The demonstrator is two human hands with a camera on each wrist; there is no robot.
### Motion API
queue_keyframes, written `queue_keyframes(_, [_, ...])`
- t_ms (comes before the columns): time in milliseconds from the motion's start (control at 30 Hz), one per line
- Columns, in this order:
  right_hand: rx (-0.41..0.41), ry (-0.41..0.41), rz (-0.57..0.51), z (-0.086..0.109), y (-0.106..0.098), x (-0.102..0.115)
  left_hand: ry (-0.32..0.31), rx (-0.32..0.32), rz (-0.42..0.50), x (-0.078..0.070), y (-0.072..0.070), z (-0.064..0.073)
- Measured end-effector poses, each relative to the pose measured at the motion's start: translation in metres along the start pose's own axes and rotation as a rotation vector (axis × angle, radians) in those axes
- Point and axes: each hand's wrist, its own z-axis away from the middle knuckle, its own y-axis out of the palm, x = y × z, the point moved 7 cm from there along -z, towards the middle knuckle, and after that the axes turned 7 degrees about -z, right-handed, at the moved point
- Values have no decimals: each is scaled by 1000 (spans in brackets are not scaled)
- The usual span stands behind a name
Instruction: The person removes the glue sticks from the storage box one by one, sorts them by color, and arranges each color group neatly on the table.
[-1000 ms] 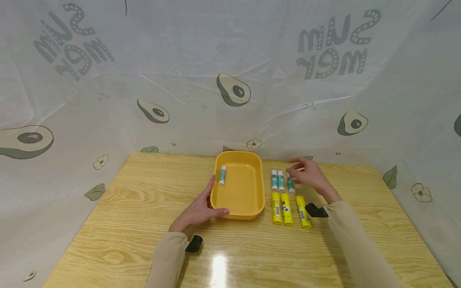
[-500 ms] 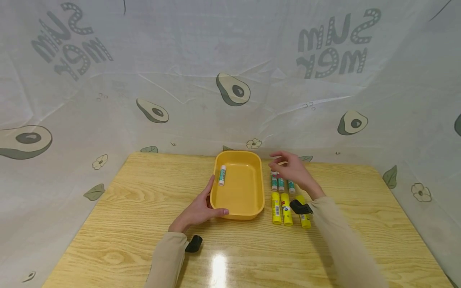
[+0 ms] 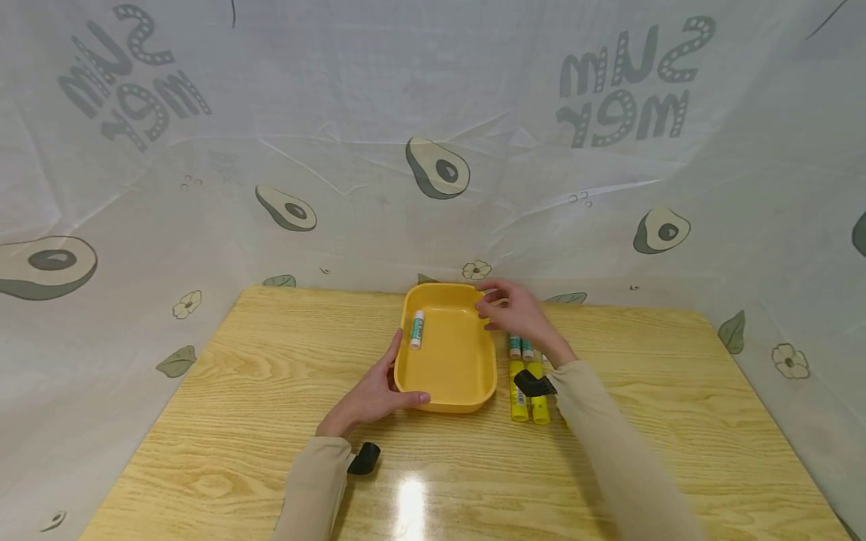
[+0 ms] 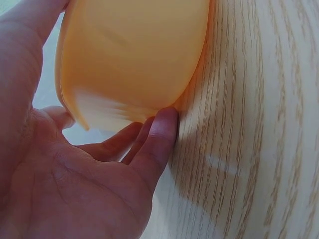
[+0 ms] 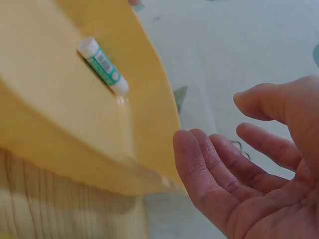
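My left hand (image 3: pixel 370 397) grips the near left corner of a yellow plastic tray (image 3: pixel 452 408), thumb over the rim and the other fingers against the outer wall. Inside the tray, along its left side, lies one teal-and-white glue stick (image 3: pixel 417 330), also seen in the right wrist view. My right hand (image 3: pixel 517 310) is at the tray's far right corner, fingers loosely bent, with nothing between thumb and fingers (image 5: pixel 192 154). Its fingertips overlap the rim in the head view. Teal glue sticks (image 3: pixel 516 348) lie right of the tray, partly hidden under this hand.
Yellow glue sticks (image 3: pixel 519 402) lie in a row nearer to me, right of the tray; one is mostly hidden by the right sleeve (image 3: pixel 588 406). A printed white cloth (image 3: pixel 358 225) hangs behind the wooden table (image 3: pixel 271 376), close to the tray's far edge.
My right hand has moved left from the rightmost teal glue stick, over the others, to the tray's far right corner. My left hand and the tray stay in place.
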Motion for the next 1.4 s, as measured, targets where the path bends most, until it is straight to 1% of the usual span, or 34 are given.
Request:
queue_keyframes(200, [15,16,-23,-12,18,-5,0,1,7,-1,0,0])
queue_keyframes(267, [15,33,-39,-16,23,-6,1,-1,8,-1,0,0])
queue_keyframes(400, [17,39,-64,-23,31,-8,0,-2,-1,-1,0,0])
queue_keyframes(700, [54,58,-94,-38,52,-11,-8,3,0,0,-1,1])
queue_keyframes(933, [49,123,-51,-48,67,-21,-11,-3,-19,0,-1,-1])
queue_keyframes(1067, [49,144,-27,-55,72,-25,-14,0,-15,1,-1,-1])
queue_keyframes(1400, [158,179,58,-60,84,-29,-10,5,-7,-1,-1,1])
